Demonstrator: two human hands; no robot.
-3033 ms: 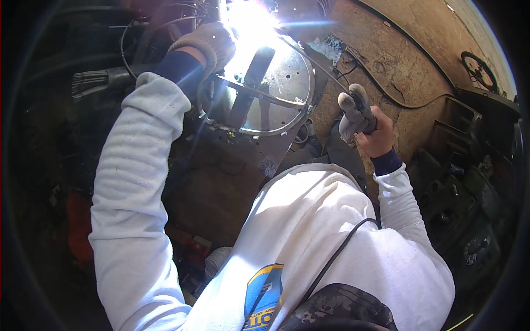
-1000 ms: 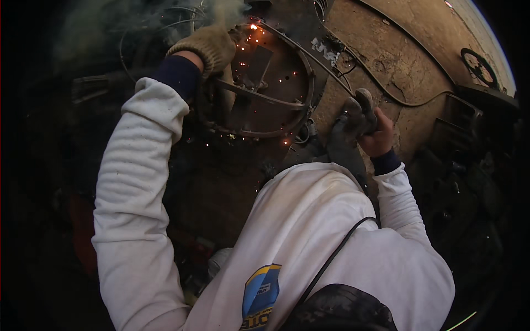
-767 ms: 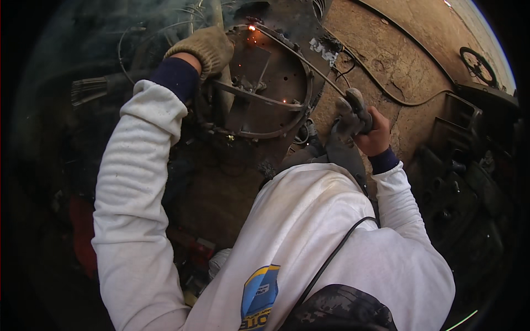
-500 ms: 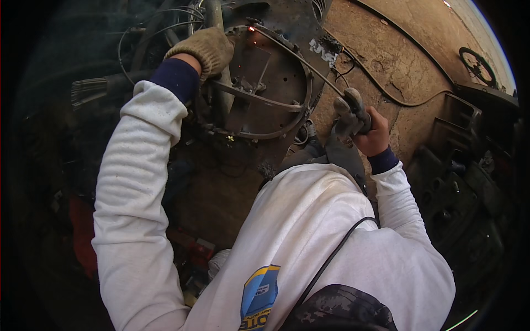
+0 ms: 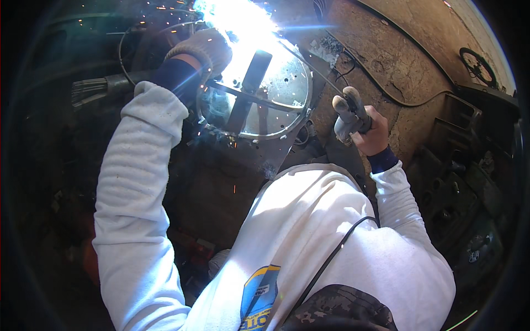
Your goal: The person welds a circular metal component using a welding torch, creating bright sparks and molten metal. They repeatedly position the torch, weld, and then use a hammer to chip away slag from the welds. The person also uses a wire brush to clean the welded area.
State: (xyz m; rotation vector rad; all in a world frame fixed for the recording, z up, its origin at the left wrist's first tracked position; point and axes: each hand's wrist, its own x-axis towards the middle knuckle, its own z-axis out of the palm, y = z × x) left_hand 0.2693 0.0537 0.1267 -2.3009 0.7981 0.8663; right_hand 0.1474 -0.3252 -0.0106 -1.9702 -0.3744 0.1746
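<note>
My right hand is bare and closed round the grip of a welding electrode holder. From its jaws a thin electrode slants up and left into a glaring white arc. The arc burns at the far rim of a round metal frame, which has a flat crossbar. Close to the left of the glare, my left hand wears a knitted glove and is curled at the frame's edge. Its fingertips, and whatever they grip, are hidden.
A bundle of thin rods sticks out at the left. Sparks fly around the frame. A long cable runs over the stained floor at the right. A black wheel lies farther off, and dark metal parts stand at the right.
The small red glow at the electrode's tip has become a blinding arc with flying sparks and bluish light. Both hands stay almost where they were.
</note>
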